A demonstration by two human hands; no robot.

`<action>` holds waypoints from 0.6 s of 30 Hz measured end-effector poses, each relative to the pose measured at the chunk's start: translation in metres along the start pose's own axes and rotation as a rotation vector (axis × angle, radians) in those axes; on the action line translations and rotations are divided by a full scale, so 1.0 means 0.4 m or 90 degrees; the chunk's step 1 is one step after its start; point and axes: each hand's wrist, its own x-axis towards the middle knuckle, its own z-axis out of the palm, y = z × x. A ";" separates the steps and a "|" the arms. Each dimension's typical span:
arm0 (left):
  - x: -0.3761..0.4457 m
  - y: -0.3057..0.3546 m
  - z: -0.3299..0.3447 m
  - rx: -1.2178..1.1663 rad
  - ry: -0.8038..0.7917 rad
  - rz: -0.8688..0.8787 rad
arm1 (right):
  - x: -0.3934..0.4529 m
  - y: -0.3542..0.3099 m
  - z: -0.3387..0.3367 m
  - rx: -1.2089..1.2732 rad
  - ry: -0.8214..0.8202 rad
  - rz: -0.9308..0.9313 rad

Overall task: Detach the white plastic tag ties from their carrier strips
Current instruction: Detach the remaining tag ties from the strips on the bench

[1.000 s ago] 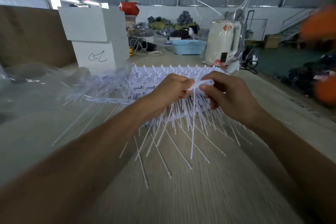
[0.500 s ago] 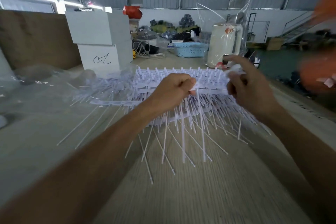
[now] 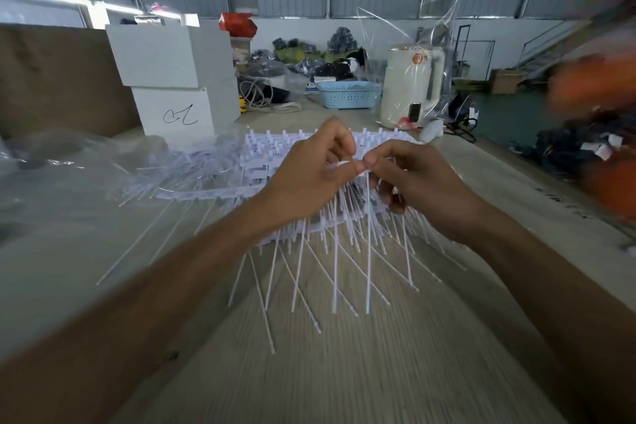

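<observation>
At the centre of the frame the left hand (image 3: 309, 175) and right hand (image 3: 413, 182) meet, fingertips nearly touching. The left hand's fingers are curled tight, thumb and forefinger pinching a white strip (image 3: 339, 164) held above the tabletop (image 3: 344, 372). The right hand's thumb and forefinger pinch the head of one tie (image 3: 368, 251) at that strip; its other fingers are curled loosely below. The tie's thin tail hangs straight down toward the lower centre, with more tails hanging beside it from the same strip.

Behind and under the hands, across the middle of the frame, lies a heap of ties (image 3: 268, 162) on their strips, tails fanned out over the tabletop. Left of it is crumpled clear plastic (image 3: 69, 162). At upper left stand two stacked white boxes (image 3: 172, 79); at upper right a cream kettle (image 3: 411, 86) in clear wrap, with a blue basket (image 3: 347, 95) just left of it.
</observation>
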 end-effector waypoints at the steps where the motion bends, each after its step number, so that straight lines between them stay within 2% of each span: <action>1: -0.014 -0.012 0.001 -0.003 0.010 0.001 | -0.002 0.000 -0.001 0.005 -0.024 0.003; 5: -0.052 -0.050 -0.002 -0.008 0.009 0.001 | -0.008 0.004 0.002 0.009 -0.062 0.004; 9: -0.068 -0.070 -0.034 0.078 -0.017 -0.013 | 0.000 -0.004 -0.005 0.090 0.031 0.004; 11: -0.075 -0.070 -0.041 0.066 -0.010 -0.025 | -0.002 -0.001 -0.003 0.100 0.043 0.025; 14: -0.074 -0.055 -0.041 0.077 0.001 -0.016 | -0.009 0.003 0.011 0.088 0.031 0.095; 18: -0.074 -0.034 -0.042 0.110 -0.012 0.000 | -0.016 0.005 0.021 0.070 -0.043 0.145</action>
